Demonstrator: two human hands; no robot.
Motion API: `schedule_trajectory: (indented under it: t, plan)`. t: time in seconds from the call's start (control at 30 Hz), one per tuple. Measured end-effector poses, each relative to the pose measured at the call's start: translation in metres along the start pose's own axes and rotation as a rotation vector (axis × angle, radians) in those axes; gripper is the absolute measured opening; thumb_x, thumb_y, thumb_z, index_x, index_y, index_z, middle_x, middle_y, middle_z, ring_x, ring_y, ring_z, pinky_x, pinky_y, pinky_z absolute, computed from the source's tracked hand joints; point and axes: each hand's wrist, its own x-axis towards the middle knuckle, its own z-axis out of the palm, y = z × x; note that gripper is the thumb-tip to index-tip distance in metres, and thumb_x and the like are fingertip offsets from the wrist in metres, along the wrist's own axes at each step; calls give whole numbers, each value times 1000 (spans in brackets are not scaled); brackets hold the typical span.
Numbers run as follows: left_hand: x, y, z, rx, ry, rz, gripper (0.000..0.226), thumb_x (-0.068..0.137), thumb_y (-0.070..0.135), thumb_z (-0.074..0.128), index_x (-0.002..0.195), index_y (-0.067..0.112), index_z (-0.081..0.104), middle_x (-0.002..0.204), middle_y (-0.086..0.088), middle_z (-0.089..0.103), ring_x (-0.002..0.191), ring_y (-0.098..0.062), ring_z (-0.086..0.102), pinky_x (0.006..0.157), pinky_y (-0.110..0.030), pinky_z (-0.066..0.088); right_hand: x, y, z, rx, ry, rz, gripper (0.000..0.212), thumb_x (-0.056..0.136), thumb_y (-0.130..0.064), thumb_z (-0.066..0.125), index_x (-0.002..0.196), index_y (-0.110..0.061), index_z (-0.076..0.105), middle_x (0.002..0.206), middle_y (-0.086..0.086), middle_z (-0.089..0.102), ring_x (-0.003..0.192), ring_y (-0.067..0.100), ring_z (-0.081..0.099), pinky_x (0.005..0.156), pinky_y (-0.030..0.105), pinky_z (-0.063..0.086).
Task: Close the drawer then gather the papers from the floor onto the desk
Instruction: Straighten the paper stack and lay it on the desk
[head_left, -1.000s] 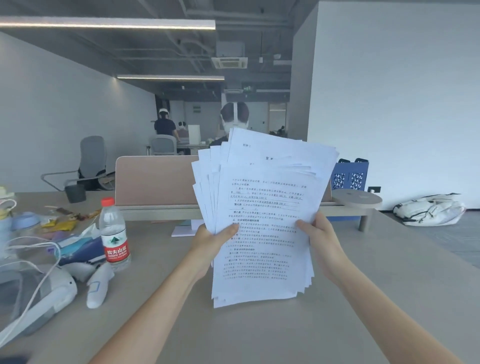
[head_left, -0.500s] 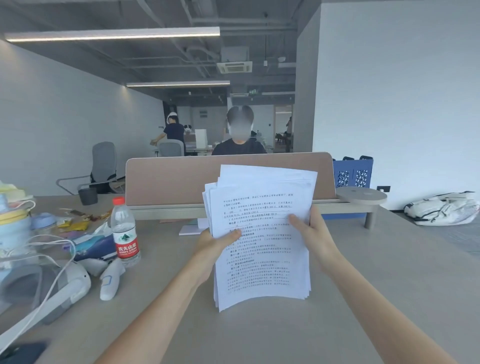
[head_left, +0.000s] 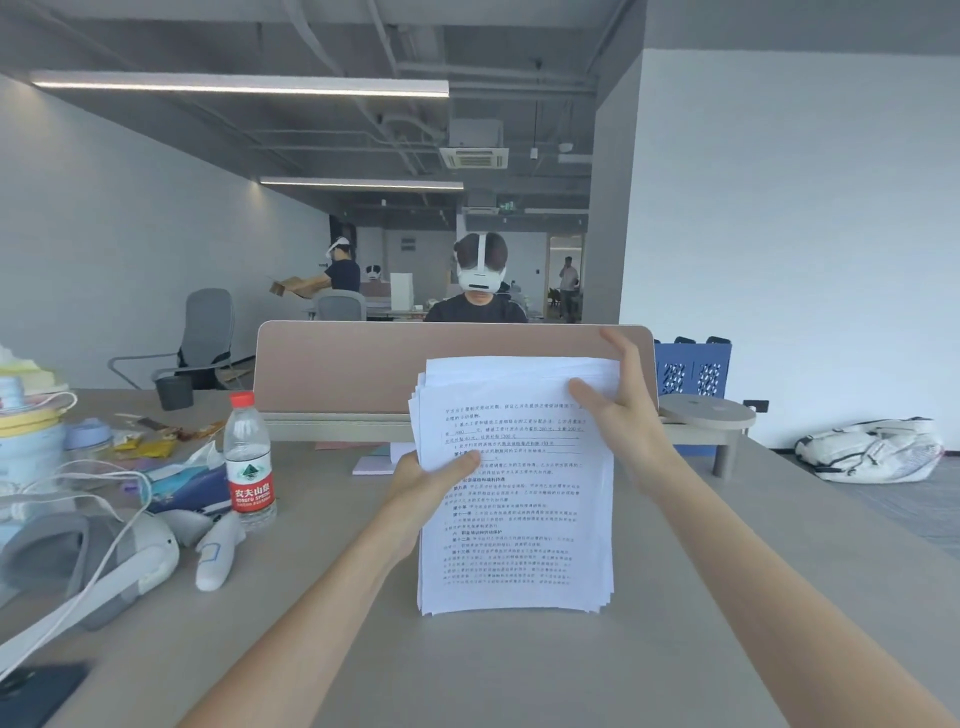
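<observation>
A stack of printed white papers (head_left: 514, 519) stands upright on its bottom edge on the grey desk (head_left: 519, 675), squared into a neat pile. My left hand (head_left: 431, 480) grips the stack's left edge about halfway up, thumb on the front sheet. My right hand (head_left: 621, 410) holds the upper right corner, thumb in front and fingers stretched up behind the sheets. The drawer and the floor beside the desk are out of view.
A water bottle (head_left: 248, 462), a white headset with cable (head_left: 88, 561), a white controller (head_left: 218, 551) and a dark phone (head_left: 31, 691) crowd the desk's left side. A tan divider panel (head_left: 363, 369) stands behind, with a person seated beyond it. A white bag (head_left: 872, 449) lies on the floor at right.
The fanned-out papers have been squared into one even stack and lowered onto the desk. My right hand slid from the stack's right edge up to its top right corner.
</observation>
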Motion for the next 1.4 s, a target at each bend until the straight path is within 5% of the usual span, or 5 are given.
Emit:
schedule_trajectory:
  t: [0.1,0.5,0.77,1.03,1.4]
  plan:
    - [-5,9,2,-10,45,18,23,84,28,78,105,19,75,100,2,80,89,-14,77,71,-27,59,-4,-8,-2,-118,-16,-63,71,98,-10,56,151,-45,24,115,-68,28,102,-29,39,102,24,24]
    - [-30,4,-5,-19,-19,58,22,84,19,78,105,15,76,99,2,81,91,-17,78,79,-33,58,-14,-5,-8,-255,19,-104,30,97,-19,58,124,-29,66,124,-2,62,114,11,54,99,30,42]
    - [-38,-13,3,5,-68,46,27,84,19,78,110,17,75,105,3,80,98,-17,76,85,-35,57,-31,1,-20,-40,9,1,53,94,-22,65,142,-35,46,140,-20,49,131,3,41,108,24,32]
    - [-39,-35,7,47,-59,1,20,80,25,82,99,24,78,104,4,80,100,-16,76,94,-39,55,-74,58,-9,264,-68,289,33,94,-18,67,126,-18,58,123,-2,73,103,9,73,75,20,57]
    - [-36,-38,13,6,-7,-1,11,82,26,79,93,25,77,83,15,80,76,0,76,68,-23,57,-80,76,4,255,22,302,32,91,-24,71,119,-22,55,119,-6,71,108,11,70,85,32,56]
